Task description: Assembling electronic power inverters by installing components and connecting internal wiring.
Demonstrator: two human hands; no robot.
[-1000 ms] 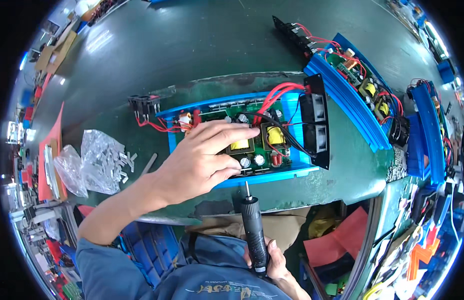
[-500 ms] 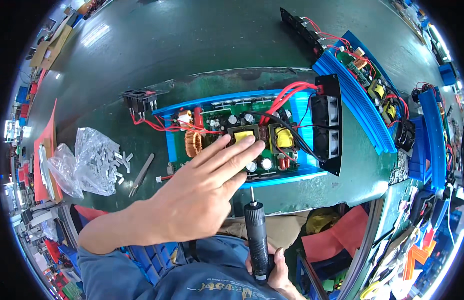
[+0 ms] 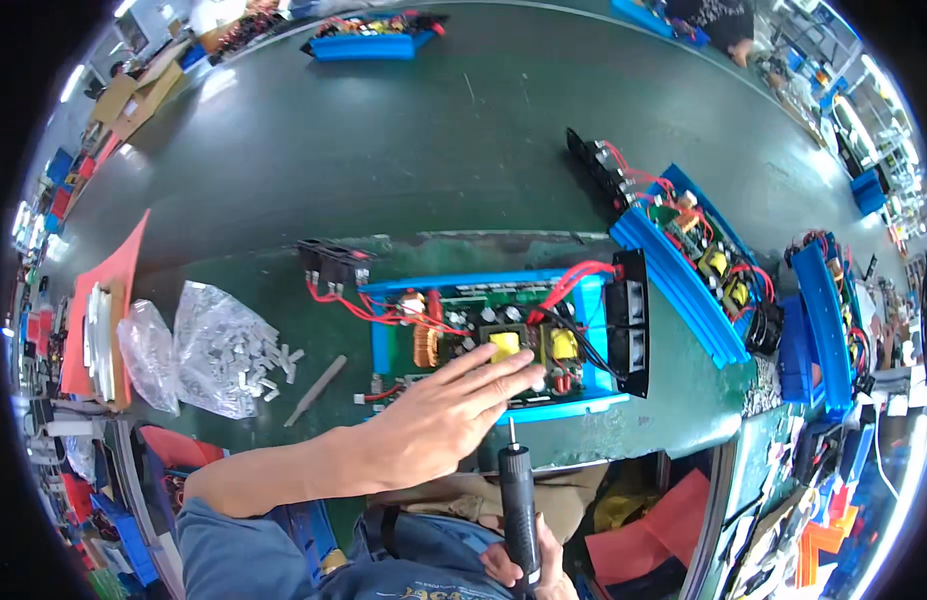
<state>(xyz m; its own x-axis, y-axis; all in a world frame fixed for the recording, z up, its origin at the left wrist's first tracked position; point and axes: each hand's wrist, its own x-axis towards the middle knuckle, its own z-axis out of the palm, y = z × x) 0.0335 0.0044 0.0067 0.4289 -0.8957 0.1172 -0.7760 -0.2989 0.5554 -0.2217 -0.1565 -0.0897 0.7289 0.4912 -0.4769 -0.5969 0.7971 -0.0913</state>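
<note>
A blue metal case [image 3: 596, 404] lies on the bench with its open side up, showing a green circuit board with yellow transformers [image 3: 564, 344] and a copper coil [image 3: 426, 345]. My left hand [image 3: 419, 425] lies across its near part, fingers stretched out and holding nothing. Below the case, my right hand [image 3: 550, 560] is wrapped round a black electric screwdriver [image 3: 519, 490]. The bit points up at the near wall of the case; whether it touches is hard to tell. Red wires join the board to a black fan panel [image 3: 634, 325] at the right and black sockets [image 3: 334, 264] at the left.
Clear plastic bags with small metal pieces [image 3: 224, 350] lie at left, beside tweezers [image 3: 316, 390] and a red folder [image 3: 109, 290]. More blue-cased units stand at right, one nearby [image 3: 684, 285] and one farther over [image 3: 824, 325]. Another unit [image 3: 364, 47] sits at the far edge.
The view has tilted up, so the bench things sit lower and a far blue unit has come into sight. My left hand stays on the board and my right hand keeps the screwdriver.
</note>
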